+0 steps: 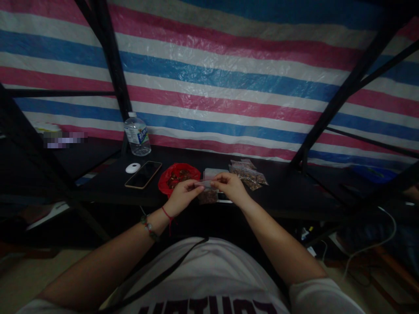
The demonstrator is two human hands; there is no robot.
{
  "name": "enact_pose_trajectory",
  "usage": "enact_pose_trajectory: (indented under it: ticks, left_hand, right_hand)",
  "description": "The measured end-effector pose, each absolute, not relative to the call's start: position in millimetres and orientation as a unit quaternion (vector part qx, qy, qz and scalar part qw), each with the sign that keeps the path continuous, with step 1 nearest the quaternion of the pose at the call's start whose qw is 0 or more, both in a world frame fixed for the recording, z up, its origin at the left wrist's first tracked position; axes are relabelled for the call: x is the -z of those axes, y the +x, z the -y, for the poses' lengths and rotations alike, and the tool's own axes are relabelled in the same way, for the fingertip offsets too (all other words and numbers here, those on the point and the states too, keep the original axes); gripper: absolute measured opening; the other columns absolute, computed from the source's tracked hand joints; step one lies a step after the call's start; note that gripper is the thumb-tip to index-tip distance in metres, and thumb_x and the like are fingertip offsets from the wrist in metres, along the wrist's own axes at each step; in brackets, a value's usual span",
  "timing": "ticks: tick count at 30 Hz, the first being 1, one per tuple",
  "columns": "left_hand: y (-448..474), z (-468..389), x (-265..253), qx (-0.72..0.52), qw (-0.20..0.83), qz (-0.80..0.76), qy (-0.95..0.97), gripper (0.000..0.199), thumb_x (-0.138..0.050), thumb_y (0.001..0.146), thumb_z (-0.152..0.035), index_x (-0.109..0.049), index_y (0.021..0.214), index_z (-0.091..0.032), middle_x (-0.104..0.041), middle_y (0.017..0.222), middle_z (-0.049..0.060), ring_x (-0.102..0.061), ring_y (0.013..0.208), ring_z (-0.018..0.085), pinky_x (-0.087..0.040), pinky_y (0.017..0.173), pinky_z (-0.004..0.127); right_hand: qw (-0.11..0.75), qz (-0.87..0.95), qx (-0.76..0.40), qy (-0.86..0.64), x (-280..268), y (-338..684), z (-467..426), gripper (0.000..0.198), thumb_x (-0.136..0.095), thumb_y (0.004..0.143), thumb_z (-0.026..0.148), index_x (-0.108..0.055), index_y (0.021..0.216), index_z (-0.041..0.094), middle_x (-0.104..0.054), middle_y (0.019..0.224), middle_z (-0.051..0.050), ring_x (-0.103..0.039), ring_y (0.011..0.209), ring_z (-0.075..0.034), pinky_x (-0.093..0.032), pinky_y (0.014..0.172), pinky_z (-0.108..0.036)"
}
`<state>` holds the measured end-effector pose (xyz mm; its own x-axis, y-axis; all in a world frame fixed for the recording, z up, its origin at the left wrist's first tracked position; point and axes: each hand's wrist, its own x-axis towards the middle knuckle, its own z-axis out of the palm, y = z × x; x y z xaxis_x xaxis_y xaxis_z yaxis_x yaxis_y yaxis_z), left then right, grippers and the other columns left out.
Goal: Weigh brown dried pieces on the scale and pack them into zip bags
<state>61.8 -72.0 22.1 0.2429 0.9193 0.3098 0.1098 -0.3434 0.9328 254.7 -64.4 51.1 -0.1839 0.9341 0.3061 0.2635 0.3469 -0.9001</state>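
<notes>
A small clear zip bag (208,196) with brown dried bits in its lower part hangs between my two hands. My left hand (183,195) pinches its top edge on the left, and my right hand (231,187) pinches the same edge on the right. Behind the left hand sits a red plastic bag (163,178), spread like a bowl, holding reddish-brown pieces (178,176). A pale flat device (214,172), perhaps a scale, lies partly hidden behind the bag and my right hand. Several filled clear bags (250,174) are piled beyond that hand.
On the black table (278,196) a phone (144,175) and a white oval object (132,168) lie at left. A clear plastic bottle (137,135) stands behind them. Dark metal posts (114,65) frame both sides, and a striped plastic sheet (212,78) hangs at the back.
</notes>
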Motion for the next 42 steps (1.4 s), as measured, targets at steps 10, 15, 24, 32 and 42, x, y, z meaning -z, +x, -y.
enact_pose_trajectory:
  ticks: [10,15,24,32,42]
  left_hand:
    - [56,67,-23,-0.543,0.368,-0.417,0.629,0.034,-0.071,0.069,-0.048,-0.068,0.078,-0.015,-0.070,0.078,0.005,-0.064,0.074,0.018,-0.052,0.073,0.030]
    - [53,67,-24,-0.535,0.366,-0.428,0.630,0.036,-0.073,0.066,-0.050,-0.070,0.075,-0.016,-0.072,0.075,0.005,-0.064,0.072,0.019,-0.052,0.072,0.031]
    - [53,70,-26,-0.528,0.358,-0.411,0.651,0.027,-0.071,0.070,-0.042,-0.070,0.075,-0.016,-0.072,0.078,0.005,-0.065,0.074,0.018,-0.052,0.074,0.030]
    - [56,75,-29,-0.511,0.375,-0.394,0.666,0.026,-0.071,0.071,-0.041,-0.071,0.076,-0.015,-0.073,0.079,0.005,-0.065,0.074,0.019,-0.052,0.074,0.030]
    - [57,75,-29,-0.528,0.399,-0.383,0.644,0.029,-0.072,0.069,-0.042,-0.070,0.077,-0.015,-0.072,0.077,0.005,-0.064,0.070,0.017,-0.052,0.069,0.028]
  right_hand:
    - [0.446,0.697,-0.362,-0.429,-48,253,64,0.018,-0.071,0.070,0.035,-0.068,0.071,0.017,-0.065,0.060,0.000,-0.057,0.052,-0.012,-0.042,0.051,-0.022]
    - [0.469,0.703,-0.329,-0.422,-51,254,67,0.019,-0.071,0.070,0.036,-0.070,0.072,0.017,-0.066,0.064,-0.001,-0.058,0.056,-0.013,-0.044,0.055,-0.024]
    - [0.463,0.727,-0.292,-0.414,-50,253,69,0.018,-0.067,0.075,0.035,-0.069,0.073,0.017,-0.066,0.066,-0.001,-0.056,0.057,-0.012,-0.041,0.056,-0.024]
    - [0.442,0.729,-0.324,-0.410,-48,242,78,0.020,-0.067,0.074,0.036,-0.070,0.075,0.017,-0.069,0.070,-0.002,-0.059,0.059,-0.013,-0.042,0.054,-0.023]
    - [0.469,0.712,-0.325,-0.409,-44,242,76,0.020,-0.069,0.073,0.036,-0.073,0.076,0.017,-0.070,0.070,-0.003,-0.060,0.059,-0.014,-0.044,0.054,-0.023]
